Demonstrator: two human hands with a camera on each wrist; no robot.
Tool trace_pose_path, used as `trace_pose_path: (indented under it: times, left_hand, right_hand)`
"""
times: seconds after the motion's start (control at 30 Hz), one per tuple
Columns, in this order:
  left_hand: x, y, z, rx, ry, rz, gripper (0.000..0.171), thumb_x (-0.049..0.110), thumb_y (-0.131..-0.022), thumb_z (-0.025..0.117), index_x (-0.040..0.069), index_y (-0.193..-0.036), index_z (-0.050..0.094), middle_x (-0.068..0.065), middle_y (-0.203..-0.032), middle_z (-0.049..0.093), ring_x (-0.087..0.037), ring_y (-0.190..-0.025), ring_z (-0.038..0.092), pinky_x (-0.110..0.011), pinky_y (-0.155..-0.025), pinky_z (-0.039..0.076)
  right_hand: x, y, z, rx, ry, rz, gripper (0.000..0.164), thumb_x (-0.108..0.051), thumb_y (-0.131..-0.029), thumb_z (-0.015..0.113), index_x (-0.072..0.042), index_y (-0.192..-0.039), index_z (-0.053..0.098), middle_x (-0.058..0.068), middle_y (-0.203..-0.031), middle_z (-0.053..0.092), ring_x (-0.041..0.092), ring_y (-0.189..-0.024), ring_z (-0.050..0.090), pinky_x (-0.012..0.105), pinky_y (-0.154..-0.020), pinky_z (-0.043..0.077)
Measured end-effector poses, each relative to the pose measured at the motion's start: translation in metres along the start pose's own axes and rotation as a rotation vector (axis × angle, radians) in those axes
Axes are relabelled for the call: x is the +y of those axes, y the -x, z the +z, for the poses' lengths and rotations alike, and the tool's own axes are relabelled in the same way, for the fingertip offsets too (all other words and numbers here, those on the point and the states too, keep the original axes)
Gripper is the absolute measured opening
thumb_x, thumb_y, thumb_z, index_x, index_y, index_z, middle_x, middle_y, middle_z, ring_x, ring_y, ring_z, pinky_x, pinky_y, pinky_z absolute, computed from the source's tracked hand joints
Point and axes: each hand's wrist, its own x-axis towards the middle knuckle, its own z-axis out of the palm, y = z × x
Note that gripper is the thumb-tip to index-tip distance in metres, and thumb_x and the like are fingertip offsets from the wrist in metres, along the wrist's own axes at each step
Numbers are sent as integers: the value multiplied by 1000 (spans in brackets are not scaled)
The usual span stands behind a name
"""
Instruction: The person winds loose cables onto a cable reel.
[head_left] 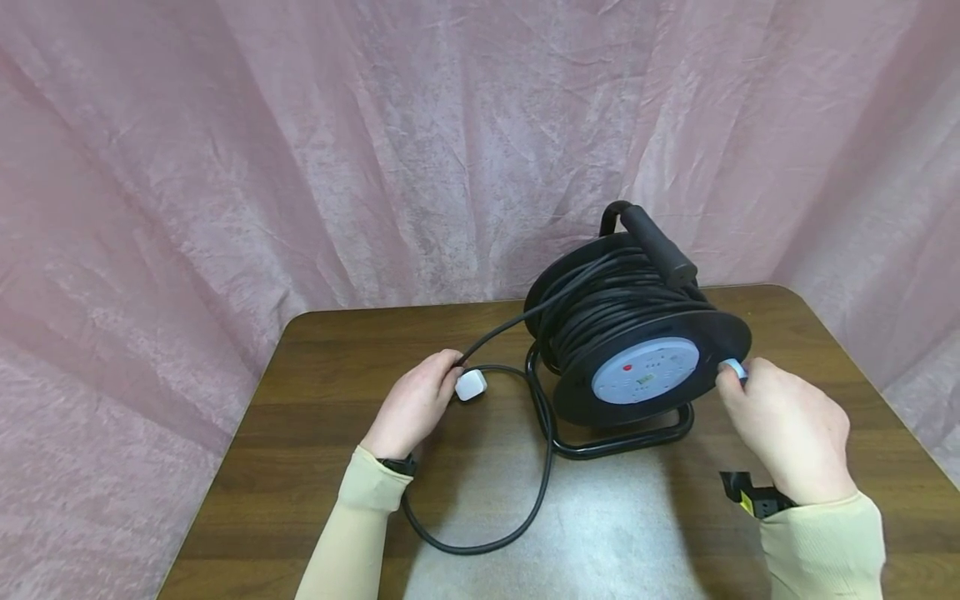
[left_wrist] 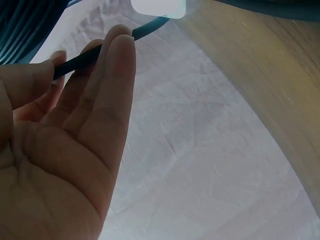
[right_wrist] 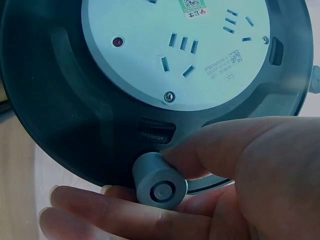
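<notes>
A black cable reel (head_left: 648, 325) stands on its tube frame, with many turns of black cable wound on the drum. My left hand (head_left: 416, 398) pinches the loose cable (left_wrist: 77, 64) between thumb and fingers, left of the reel. Beside those fingers is a white plug (head_left: 471, 385) at the cable's end. On the reel's right side, my right hand (head_left: 791, 421) grips the grey winding knob (right_wrist: 159, 180) near the flange rim. The round socket plate (right_wrist: 185, 55) with its red button faces me.
The reel's carrying handle (head_left: 660, 246) rises at the back. A slack loop of cable (head_left: 480, 550) hangs or lies in front of the reel; which, I cannot tell. A wooden table (head_left: 337, 350) lies beneath, and a pink curtain (head_left: 450, 150) hangs behind.
</notes>
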Motion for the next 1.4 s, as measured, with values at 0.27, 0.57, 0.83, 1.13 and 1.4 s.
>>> trace_pose_path:
  times: [0.27,0.57,0.83,1.13,1.4]
  left_hand:
    - [0,0,2,0,-30,25,13,18,-104,54,14,-112,64,7,-99,60,-10,-85,55,-33,-77,49]
    - [1,0,4,-1,-30,23,12,19,-104,54,20,-112,62,9,-100,60,-8,-86,55,-32,-78,49]
    - [2,-1,5,-16,-9,13,12,18,-103,55,16,-110,65,9,-98,59,-9,-83,53,-32,-76,48]
    - [4,-2,5,-23,-2,46,15,18,-103,55,15,-114,66,7,-103,62,-8,-89,56,-33,-81,50]
    - [4,-1,3,-34,2,108,16,19,-100,61,21,-115,67,11,-103,62,-4,-88,55,-29,-80,50]
  right_hand:
    - [2,-3,3,-31,13,-20,51,-39,-104,32,-9,-71,55,21,-78,61,40,-67,59,50,-43,36]
    - [1,-6,5,-95,27,-26,55,-39,-105,28,-9,-68,55,18,-76,60,35,-66,58,49,-45,38]
    - [3,-7,7,-100,38,-52,48,-35,-102,32,-8,-68,52,15,-71,55,33,-64,55,47,-45,38]
    - [3,-6,11,-112,51,-86,39,-32,-97,39,-13,-63,43,4,-60,40,24,-56,43,39,-43,33]
    - [3,-8,13,-160,59,-90,41,-32,-98,37,-13,-62,44,4,-60,41,24,-58,44,38,-45,34]
